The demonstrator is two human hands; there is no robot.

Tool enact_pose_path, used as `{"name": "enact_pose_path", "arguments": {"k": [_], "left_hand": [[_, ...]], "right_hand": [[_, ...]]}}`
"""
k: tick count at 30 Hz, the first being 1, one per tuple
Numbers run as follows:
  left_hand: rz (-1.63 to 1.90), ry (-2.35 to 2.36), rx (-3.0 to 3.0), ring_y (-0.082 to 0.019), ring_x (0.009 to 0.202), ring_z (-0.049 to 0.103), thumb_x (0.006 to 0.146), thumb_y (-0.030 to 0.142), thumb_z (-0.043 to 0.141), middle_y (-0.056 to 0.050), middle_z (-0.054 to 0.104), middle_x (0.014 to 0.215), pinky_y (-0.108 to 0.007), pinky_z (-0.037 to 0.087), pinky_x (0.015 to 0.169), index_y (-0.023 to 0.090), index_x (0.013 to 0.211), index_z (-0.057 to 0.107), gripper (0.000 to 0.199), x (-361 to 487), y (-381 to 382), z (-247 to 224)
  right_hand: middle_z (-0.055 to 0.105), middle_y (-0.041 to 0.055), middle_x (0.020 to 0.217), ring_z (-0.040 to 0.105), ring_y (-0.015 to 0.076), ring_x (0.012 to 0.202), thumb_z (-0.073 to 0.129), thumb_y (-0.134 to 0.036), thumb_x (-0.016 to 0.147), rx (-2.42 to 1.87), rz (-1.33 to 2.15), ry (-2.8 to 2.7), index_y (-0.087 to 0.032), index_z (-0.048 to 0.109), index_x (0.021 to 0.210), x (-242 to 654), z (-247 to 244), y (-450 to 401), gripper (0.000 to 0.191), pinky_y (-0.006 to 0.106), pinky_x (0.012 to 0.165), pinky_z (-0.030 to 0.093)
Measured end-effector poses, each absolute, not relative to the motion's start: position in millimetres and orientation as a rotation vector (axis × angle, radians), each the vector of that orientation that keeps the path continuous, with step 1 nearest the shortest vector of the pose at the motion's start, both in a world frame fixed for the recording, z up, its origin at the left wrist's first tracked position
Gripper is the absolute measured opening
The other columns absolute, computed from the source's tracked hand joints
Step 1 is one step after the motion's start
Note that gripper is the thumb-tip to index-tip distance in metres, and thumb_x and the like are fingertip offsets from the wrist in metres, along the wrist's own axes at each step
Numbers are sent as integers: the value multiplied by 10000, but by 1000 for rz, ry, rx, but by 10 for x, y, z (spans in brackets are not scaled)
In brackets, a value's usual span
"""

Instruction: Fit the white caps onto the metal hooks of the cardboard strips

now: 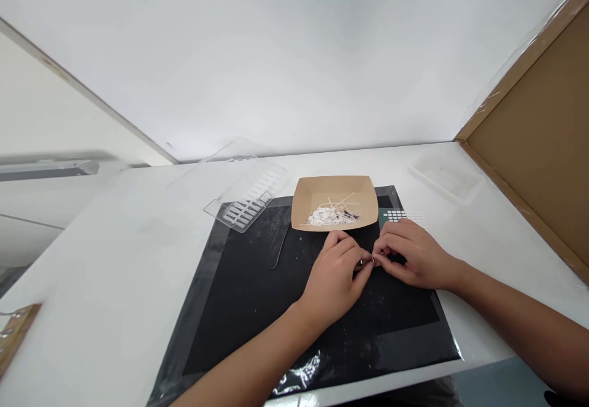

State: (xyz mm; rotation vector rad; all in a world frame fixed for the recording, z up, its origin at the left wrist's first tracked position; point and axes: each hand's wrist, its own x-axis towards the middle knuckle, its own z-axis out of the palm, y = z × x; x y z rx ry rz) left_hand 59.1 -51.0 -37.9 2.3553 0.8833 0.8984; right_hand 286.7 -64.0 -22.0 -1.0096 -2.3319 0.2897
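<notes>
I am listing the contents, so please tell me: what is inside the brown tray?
The brown tray holds white scraps, dark bits and thin pale strips; what lies beneath them is hidden.

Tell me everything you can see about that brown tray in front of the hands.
The tray is light brown, apparently cardboard, shallow and open, with flared sides and slightly curved edges. It sits upright at the far edge of the black mat. Inside lie a heap of white scraps, some dark bits and thin pale strips. Neither hand appears to hold it.
</notes>
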Motion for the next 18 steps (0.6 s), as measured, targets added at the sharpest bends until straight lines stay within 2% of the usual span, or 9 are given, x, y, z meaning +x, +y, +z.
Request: {"name": "enact_pose_path", "arguments": {"k": [18], "left_hand": [[880,880,2325,-253,968,574,1000,185,705,-62,726,860,-420,530,891,195,924,770,101,576,-497,-395]], "right_hand": [[629,23,887,554,164,769,564,-214,1070,-970,226,-2465,-195,639,1000,2890,-121,-657,104,331,748,377]]}}
